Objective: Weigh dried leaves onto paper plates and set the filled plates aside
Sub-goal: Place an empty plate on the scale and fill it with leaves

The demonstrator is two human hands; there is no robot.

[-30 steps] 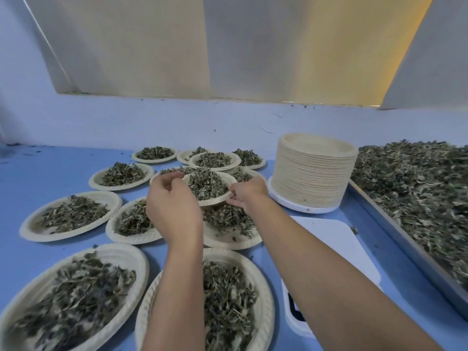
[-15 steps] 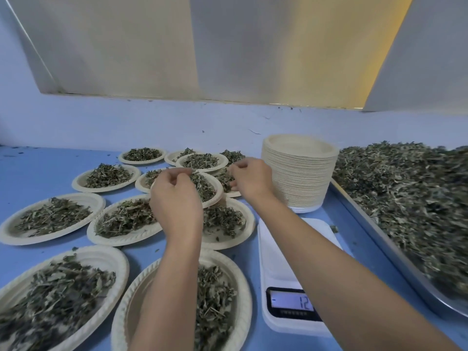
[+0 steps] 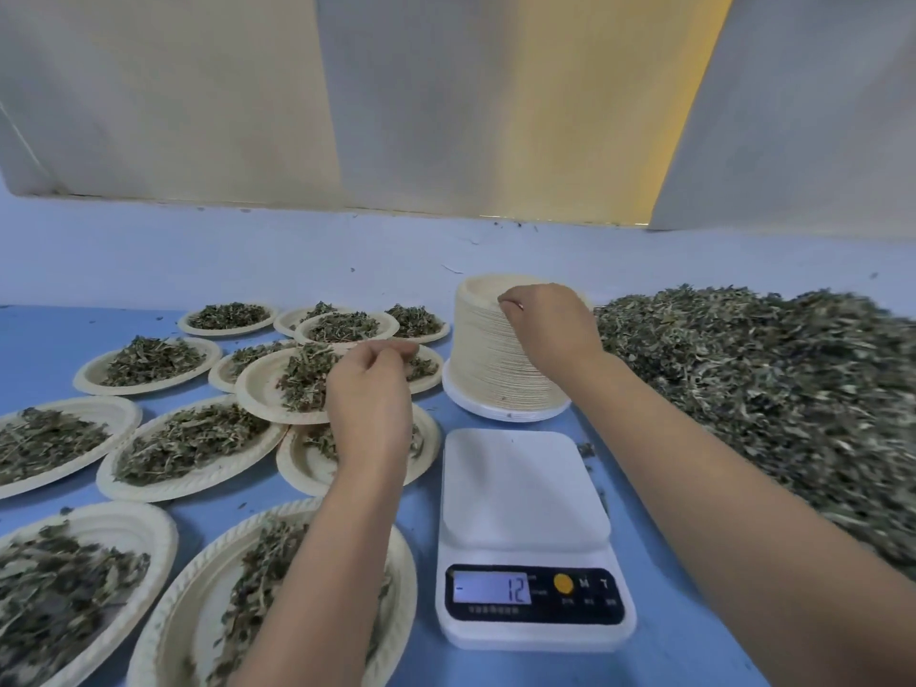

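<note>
Pinching top rim of plate stack with right hand; left hand curled over filled plate, grip unclear; scale on table shows 12

Single head-worn wide-angle view, facing forward and down, close over blue table, right edge seemingly blurred

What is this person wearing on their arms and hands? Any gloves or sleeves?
The left forearm and right forearm are bare to the frame edge, with no sleeve in view. The left hand and right hand wear no gloves, and no watch or bracelet shows at either wrist.
</note>
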